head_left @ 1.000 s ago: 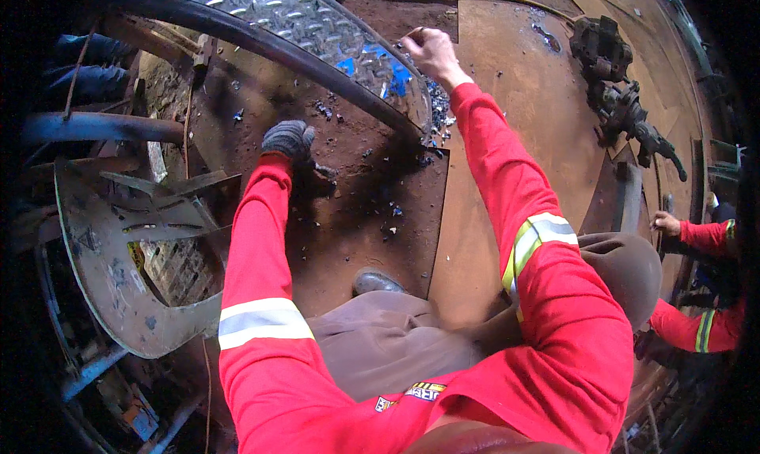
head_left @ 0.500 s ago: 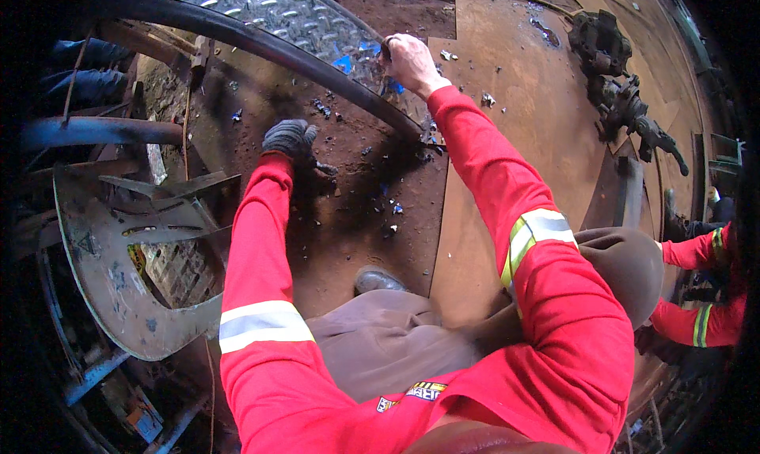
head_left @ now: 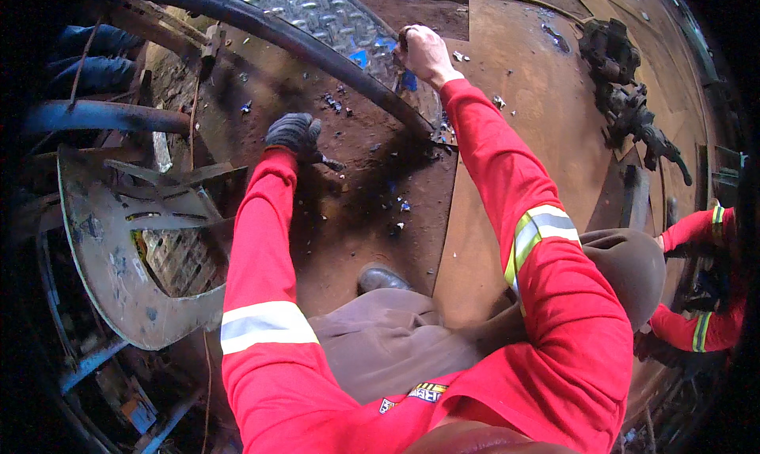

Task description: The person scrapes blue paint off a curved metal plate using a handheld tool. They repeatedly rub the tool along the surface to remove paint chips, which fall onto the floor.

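My left hand (head_left: 293,133), in a grey knitted glove, is curled closed above the dirt floor, short of the black curved bar (head_left: 309,50). A small dark piece (head_left: 332,165) shows just beside it; whether the hand holds it is unclear. Bare, my right hand (head_left: 427,56) is closed at the edge of a silvery diamond-tread plate (head_left: 293,7). Something dark shows at its curled fingers, too hidden to name. Blue patches (head_left: 360,58) mark the plate near that hand, and the bar's lower end lies just below it.
Rusty flat sheets (head_left: 522,129) cover the ground at right, with greasy mechanical parts (head_left: 629,110) on them. A cut-out grey metal panel (head_left: 119,296) and a blue tube (head_left: 111,117) stand at left. Paint flakes litter the dirt. Another person's red sleeves (head_left: 689,327) show at far right.
The whole view has shifted slightly, so the plate and bar sit a little farther right. Both hands keep nearly the same pose and place; the other person's upper arm has moved up.
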`<state>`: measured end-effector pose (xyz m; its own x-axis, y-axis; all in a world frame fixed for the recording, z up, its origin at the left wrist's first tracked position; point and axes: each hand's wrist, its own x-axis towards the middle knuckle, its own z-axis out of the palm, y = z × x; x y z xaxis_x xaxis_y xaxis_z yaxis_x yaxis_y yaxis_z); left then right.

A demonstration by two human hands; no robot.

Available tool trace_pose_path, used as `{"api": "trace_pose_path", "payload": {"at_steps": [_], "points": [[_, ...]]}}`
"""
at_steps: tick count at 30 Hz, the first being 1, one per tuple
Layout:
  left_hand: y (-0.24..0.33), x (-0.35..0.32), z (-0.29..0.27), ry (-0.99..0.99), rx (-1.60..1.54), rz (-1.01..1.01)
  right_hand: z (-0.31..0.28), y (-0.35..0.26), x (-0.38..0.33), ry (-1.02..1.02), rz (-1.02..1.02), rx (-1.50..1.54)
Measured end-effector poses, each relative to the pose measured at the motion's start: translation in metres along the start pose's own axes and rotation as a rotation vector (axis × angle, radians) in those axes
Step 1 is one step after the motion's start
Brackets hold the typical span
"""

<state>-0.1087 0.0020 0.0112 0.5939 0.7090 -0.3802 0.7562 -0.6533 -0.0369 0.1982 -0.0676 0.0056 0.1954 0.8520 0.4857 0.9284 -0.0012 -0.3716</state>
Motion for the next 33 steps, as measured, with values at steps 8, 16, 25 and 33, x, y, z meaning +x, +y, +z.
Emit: {"api": "trace_pose_path", "payload": {"at_steps": [8,16,25,33], "points": [[-0.006,-0.01,-0.004,0.021,0.004,0.021,0.001,-0.008,-0.006,0.11,0.488,0.422],[0.022,-0.012,-0.032,-0.005,0.006,0.212,0.004,-0.002,-0.025,0.143,0.331,0.401],[-0.043,0.018,0.046,-0.031,0.138,0.131,0.015,-0.026,-0.009,0.004,0.173,-0.025],[0.023,-0.032,-0.035,-0.102,0.378,0.288,-0.011,-0.006,0.0,-0.085,-0.012,-0.237]]}}
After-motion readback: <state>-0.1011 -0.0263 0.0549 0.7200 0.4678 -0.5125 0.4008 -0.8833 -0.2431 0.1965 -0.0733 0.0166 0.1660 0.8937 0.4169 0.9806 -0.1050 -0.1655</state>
